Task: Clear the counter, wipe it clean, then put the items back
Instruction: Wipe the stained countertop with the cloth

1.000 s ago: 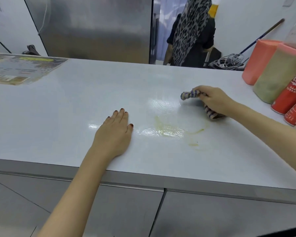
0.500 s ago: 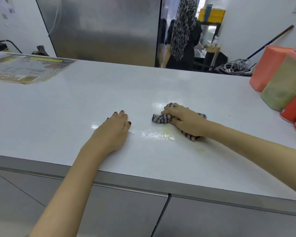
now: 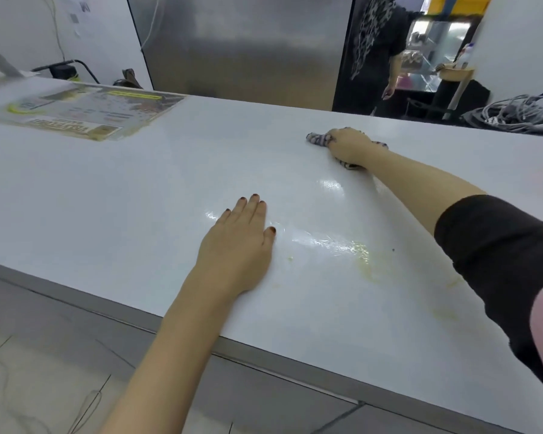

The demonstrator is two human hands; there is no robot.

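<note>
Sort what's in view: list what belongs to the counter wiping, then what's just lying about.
Job: white counter; striped cloth, gripped by the right hand; yellowish smear; left hand, flat on the counter.

Lying about: printed sheet on the counter's far left; cable bundle beyond the counter at right.

A brushed steel panel (image 3: 242, 45) fills the back at 12 o'clock, a white wall (image 3: 16, 29) at 10. At 1 o'clock a person (image 3: 387, 61) in a patterned headscarf (image 3: 369, 23) stands in a doorway (image 3: 427, 67); grey cables (image 3: 521, 115) lie tangled at 2, pale floor tiles (image 3: 29, 371) at 7.
</note>
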